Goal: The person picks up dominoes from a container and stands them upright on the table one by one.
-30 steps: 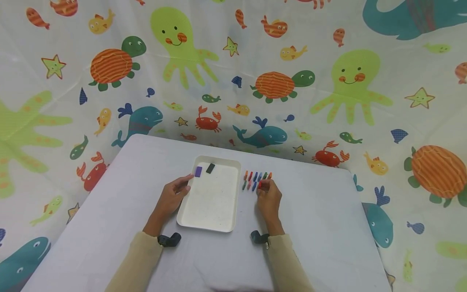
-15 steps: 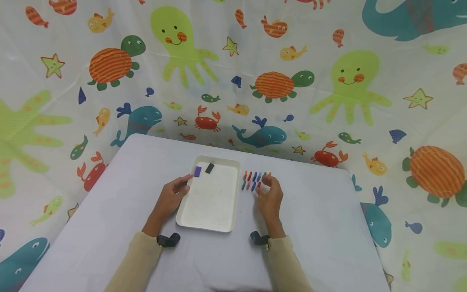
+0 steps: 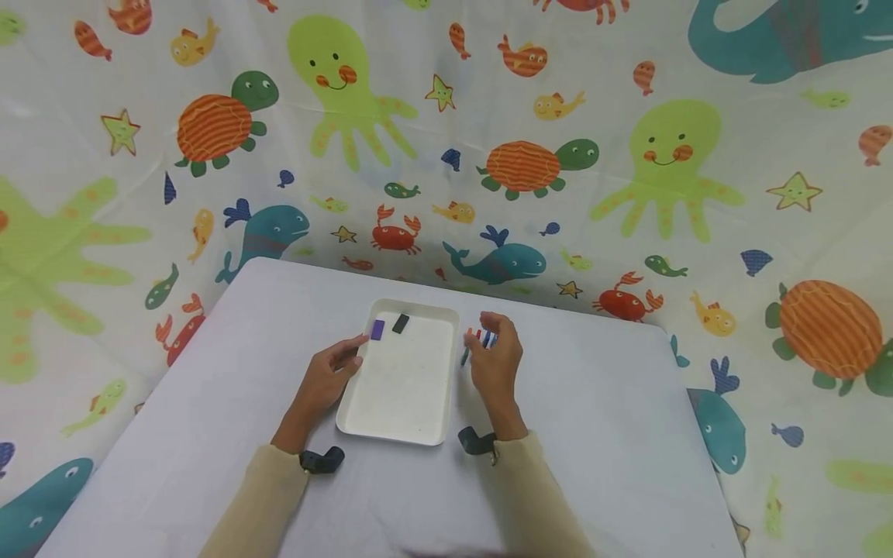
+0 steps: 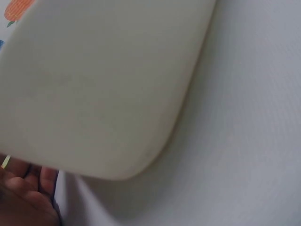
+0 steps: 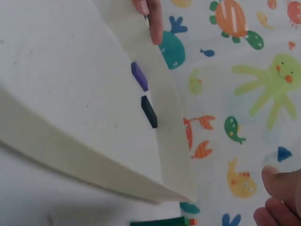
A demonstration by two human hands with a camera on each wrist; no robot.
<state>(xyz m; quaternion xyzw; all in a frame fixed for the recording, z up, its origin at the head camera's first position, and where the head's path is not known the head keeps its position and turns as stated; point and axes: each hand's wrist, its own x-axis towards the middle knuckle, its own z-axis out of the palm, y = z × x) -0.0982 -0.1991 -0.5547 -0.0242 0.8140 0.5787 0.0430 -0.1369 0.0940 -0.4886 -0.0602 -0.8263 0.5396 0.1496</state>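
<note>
A white rectangular tray (image 3: 412, 387) lies on the table, with a purple block (image 3: 377, 330) and a black block (image 3: 401, 323) near its far left corner. My left hand (image 3: 328, 376) holds the tray's left rim; in the left wrist view the tray hides part of that hand (image 4: 28, 193). Over small coloured sticks just right of the tray hovers my right hand (image 3: 497, 364), thumb and fingers apart with nothing seen between them. It covers most of the sticks; a red stick (image 3: 478, 334) and a green stick (image 3: 464, 356) show. The right wrist view catches a green stick (image 5: 160, 221) beside the tray.
White cloth covers the table (image 3: 600, 418). Behind it hangs a curtain (image 3: 418, 256) printed with sea animals. A dark camera (image 3: 322, 459) is strapped to the left wrist and another dark camera (image 3: 477, 441) to the right.
My right hand has let go of a red stick, which stayed in the row on the table, then moved left and forward over the sticks. My left hand stays at the tray.
</note>
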